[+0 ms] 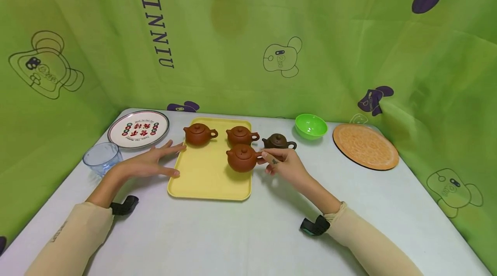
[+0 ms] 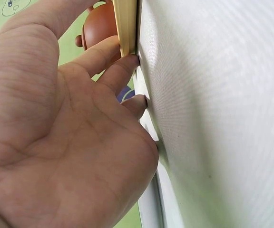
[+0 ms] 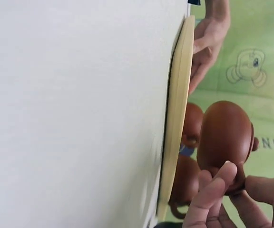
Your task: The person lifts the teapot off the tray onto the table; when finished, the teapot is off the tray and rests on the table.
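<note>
Your right hand [image 1: 286, 167] pinches the nearest reddish-brown teapot [image 1: 241, 161] by its handle [image 1: 259, 154], over the yellow tray [image 1: 209, 186]; left hand [image 1: 147, 163] spread at tray edge. Likely rigid, brittle: handle grip's best.

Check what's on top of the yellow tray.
A far-left teapot and a far-right teapot stand on the yellow tray. The right hand holds a third teapot above it. The surface beneath the standing pair is covered.

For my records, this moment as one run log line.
right hand: holds teapot above tray; left hand: at tray's left edge; on tray: two more teapots; beside tray: dark teapot
</note>
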Demonstrator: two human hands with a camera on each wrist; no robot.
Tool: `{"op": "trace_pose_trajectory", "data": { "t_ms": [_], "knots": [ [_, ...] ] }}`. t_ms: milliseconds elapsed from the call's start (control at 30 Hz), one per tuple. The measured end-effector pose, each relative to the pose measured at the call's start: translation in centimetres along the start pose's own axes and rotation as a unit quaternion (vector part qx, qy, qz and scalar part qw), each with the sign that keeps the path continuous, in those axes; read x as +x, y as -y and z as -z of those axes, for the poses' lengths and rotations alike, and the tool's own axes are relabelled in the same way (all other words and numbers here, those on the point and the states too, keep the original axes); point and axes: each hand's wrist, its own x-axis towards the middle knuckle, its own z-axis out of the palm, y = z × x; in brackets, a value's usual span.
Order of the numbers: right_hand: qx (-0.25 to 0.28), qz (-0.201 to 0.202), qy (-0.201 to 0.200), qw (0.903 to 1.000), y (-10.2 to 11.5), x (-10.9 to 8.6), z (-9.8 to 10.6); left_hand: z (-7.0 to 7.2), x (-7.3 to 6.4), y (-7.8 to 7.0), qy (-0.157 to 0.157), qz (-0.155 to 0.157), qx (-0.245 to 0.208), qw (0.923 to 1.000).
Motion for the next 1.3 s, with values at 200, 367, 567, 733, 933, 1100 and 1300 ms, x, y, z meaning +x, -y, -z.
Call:
{"op": "trace_pose_trajectory", "data": {
  "t_ms": [200, 367, 567, 733, 933, 1100, 1300],
  "knots": [
    [0.004, -0.010, -0.011, 0.9999, -0.8, -0.6, 1.5, 0.0, 0.1, -0.1, -0.002, -0.002, 0.005, 1.0000],
    [-0.002, -0.020, -0.019, 0.9996, -1.3, -1.2, 2.6, 0.0, 0.1, -0.3, 0.000, 0.004, 0.002, 1.0000],
    [-0.006, -0.028, -0.030, 0.9991, -1.7, -1.8, 4.1, 0.0, 0.0, -0.3, 0.002, 0.010, -0.001, 0.9999],
    [-0.009, -0.026, -0.041, 0.9988, -1.9, -2.2, 5.2, 0.0, 0.0, -0.2, 0.001, 0.016, -0.002, 0.9999],
    [-0.018, -0.033, -0.049, 0.9981, -2.1, -2.7, 6.7, 0.0, 0.1, -0.4, 0.005, 0.015, -0.007, 0.9999],
    [-0.016, -0.038, -0.059, 0.9974, -2.3, -3.3, 7.8, 0.0, 0.0, -0.1, 0.002, 0.009, -0.012, 0.9999],
    [-0.017, -0.053, -0.067, 0.9962, -2.8, -4.2, 9.1, 0.0, -0.1, -0.2, 0.003, 0.006, -0.013, 0.9999]
  ]
}}
